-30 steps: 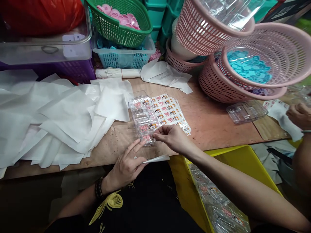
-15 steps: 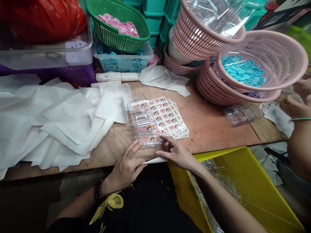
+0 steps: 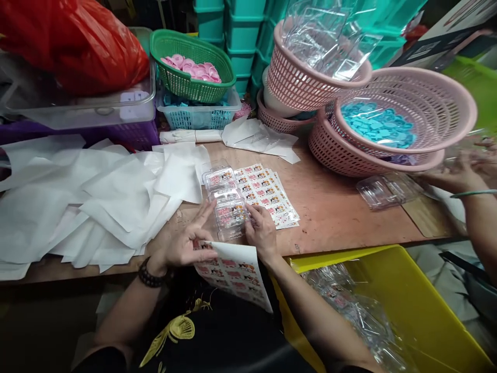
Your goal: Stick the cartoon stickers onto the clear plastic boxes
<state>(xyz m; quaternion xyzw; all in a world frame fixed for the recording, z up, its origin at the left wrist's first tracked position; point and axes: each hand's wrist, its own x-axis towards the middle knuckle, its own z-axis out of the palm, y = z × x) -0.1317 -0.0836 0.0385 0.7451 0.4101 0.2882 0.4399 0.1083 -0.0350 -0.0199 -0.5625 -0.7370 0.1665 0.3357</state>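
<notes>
My left hand [image 3: 186, 243] pinches the top left corner of a sticker sheet [image 3: 236, 274], which hangs over the table's front edge against my lap. Its printed cat and pink designs face up. My right hand [image 3: 262, 228] has its fingers closed at the right edge of a clear plastic case [image 3: 229, 212]; whether it grips the case or something small is hidden. Another clear case [image 3: 221, 178] with a cat sticker lies just behind. More sticker sheets [image 3: 267, 191] are piled to the right of the cases.
White backing papers [image 3: 112, 191] cover the table's left. Pink baskets [image 3: 435, 109] with blue pieces and clear packaging stand at back right. A yellow bin [image 3: 404, 300] is below the front edge. Another person's hand [image 3: 462, 173] is at the far right, near clear cases [image 3: 388, 190].
The sheet has come up into view, held by my left hand, which moved left. My right hand has shifted onto the nearer case's edge. The front case has left its spot in the row.
</notes>
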